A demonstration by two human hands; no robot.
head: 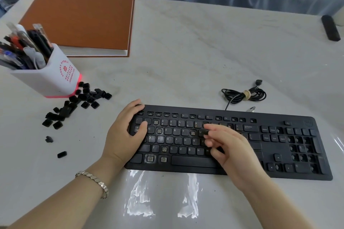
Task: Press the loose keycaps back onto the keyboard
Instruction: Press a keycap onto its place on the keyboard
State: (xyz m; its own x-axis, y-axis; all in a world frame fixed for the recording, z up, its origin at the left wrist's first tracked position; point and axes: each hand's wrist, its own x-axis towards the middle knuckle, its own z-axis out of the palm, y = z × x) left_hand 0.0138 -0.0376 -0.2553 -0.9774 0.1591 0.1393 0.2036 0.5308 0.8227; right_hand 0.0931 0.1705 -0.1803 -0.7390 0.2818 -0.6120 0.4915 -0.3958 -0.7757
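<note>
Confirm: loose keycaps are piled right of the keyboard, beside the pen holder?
No. The head view shows the loose keycaps piled left of the keyboard, beside the pen holder.

The white table (195,52) holds a keyboard (264,147), a book (80,16) and a pen cup (54,78). Loose keycaps (74,104) lie beside the cup.

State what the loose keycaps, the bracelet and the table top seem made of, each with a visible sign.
Loose keycaps: likely matt black moulded plastic, small uniform shells. Bracelet: probably metal, silvery glinting links. Table top: glossy pale veined surface, stone or laminate; glare patches.
</note>
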